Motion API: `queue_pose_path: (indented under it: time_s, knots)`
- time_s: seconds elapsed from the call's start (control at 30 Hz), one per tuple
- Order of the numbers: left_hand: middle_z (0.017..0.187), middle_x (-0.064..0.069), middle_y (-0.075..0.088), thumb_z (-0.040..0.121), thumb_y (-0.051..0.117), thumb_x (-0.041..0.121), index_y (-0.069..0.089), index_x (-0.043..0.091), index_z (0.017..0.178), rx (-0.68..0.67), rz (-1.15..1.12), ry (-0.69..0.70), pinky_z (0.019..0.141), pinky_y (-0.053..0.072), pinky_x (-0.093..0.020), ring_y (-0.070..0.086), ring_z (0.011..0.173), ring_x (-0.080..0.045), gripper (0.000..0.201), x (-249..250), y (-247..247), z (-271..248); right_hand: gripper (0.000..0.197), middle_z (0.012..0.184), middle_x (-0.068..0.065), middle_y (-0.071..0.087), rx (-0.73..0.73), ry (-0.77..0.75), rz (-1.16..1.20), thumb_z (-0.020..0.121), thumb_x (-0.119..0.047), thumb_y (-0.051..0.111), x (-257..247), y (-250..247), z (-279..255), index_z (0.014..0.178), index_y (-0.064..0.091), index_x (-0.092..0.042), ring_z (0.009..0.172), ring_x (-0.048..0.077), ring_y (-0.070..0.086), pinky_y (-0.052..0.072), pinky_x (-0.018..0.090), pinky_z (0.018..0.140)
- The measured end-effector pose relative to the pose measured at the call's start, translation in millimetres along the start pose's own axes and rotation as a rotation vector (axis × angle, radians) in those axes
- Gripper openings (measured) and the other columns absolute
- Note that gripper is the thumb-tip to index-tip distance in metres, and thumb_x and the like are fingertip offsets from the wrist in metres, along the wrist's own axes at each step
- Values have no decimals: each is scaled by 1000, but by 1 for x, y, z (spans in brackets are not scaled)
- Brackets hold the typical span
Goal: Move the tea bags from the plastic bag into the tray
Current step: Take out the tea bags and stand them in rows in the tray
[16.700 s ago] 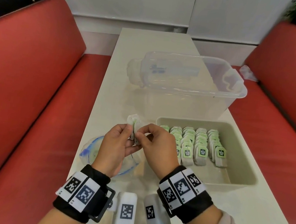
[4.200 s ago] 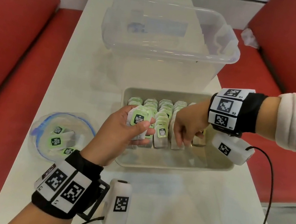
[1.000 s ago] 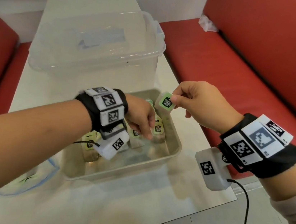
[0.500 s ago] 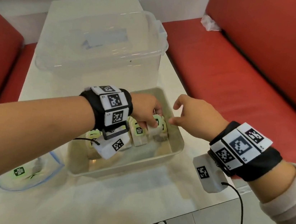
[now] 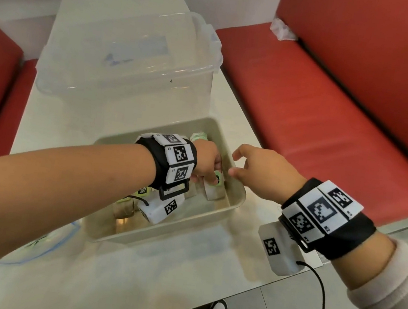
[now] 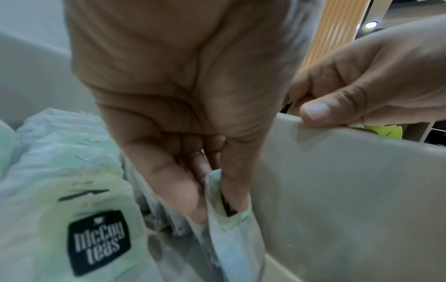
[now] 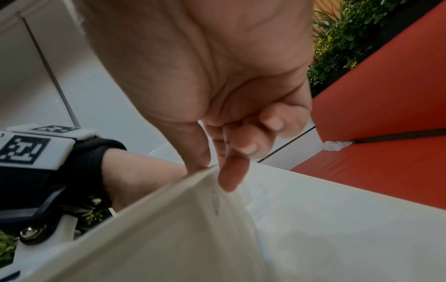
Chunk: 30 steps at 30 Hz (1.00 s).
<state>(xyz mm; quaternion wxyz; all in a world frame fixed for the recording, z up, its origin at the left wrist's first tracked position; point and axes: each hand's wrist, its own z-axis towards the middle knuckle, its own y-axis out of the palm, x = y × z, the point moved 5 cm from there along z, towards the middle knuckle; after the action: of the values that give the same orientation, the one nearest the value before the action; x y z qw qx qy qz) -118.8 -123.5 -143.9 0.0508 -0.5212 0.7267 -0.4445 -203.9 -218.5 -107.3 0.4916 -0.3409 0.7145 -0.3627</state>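
Observation:
The beige tray (image 5: 161, 231) holds rows of white tea bags with green tags. My left hand (image 5: 210, 178) reaches across into its right end and pinches the tag of one tea bag (image 5: 213, 190) between thumb and fingers. The left wrist view shows that pinch on the tea bag (image 6: 226, 213) close beside the tray wall (image 6: 350, 190). My right hand (image 5: 234, 163) pinches the tray's right rim, its thumb (image 7: 195, 152) inside and a finger (image 7: 231, 171) outside. The plastic bag (image 5: 38, 244) lies at the lower left, mostly hidden by my left forearm.
A large clear plastic box (image 5: 128, 53) stands just behind the tray. Red benches (image 5: 333, 106) flank the table, with a crumpled white scrap (image 5: 282, 31) on the right one. The table's near right corner is close to my right wrist, and a black cable (image 5: 321, 299) hangs there.
My right hand lowered the tea bag into the tray, let it go and now pinches the tray's rim. My left hand took hold of that tea bag among the rows.

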Motion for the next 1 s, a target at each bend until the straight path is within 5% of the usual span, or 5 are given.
queue_pose_path:
  time_s: [0.17,0.37,0.47,0.63,1.0]
  knots:
    - [77,-2,60,73,79,21,66,8,94,61,36,3,48,52,-20,56,57,-12,28,0,-6,0,33,104,3,67,-26,-12,-16,91,-36,52,-1,2,1,121,53,-24,97,21,59,42,29,74]
    - [80,-5,70,72,78,28,64,15,76,0,111,-21,69,57,-31,67,76,-21,19,0,-20,-4,33,105,10,66,16,8,21,96,-30,35,-2,15,-4,124,48,-18,99,31,58,42,35,76]
    - [89,-1,71,80,69,16,68,16,86,-175,106,20,67,56,-24,67,82,-16,7,1,-9,-5,40,118,10,62,83,-15,191,99,-30,34,-1,25,-6,135,42,-16,111,29,55,41,34,88]
    - [98,5,68,87,63,15,66,22,108,-352,175,68,53,47,-10,64,83,-10,22,4,10,-6,47,149,-1,36,109,-72,606,101,-23,36,1,39,-4,147,27,-21,136,13,36,25,18,106]
    - [77,13,58,91,57,12,61,21,123,-392,226,124,43,41,-4,56,69,-7,33,6,23,2,46,149,-5,35,148,-108,620,101,-19,35,6,43,0,146,28,-20,137,9,32,20,10,103]
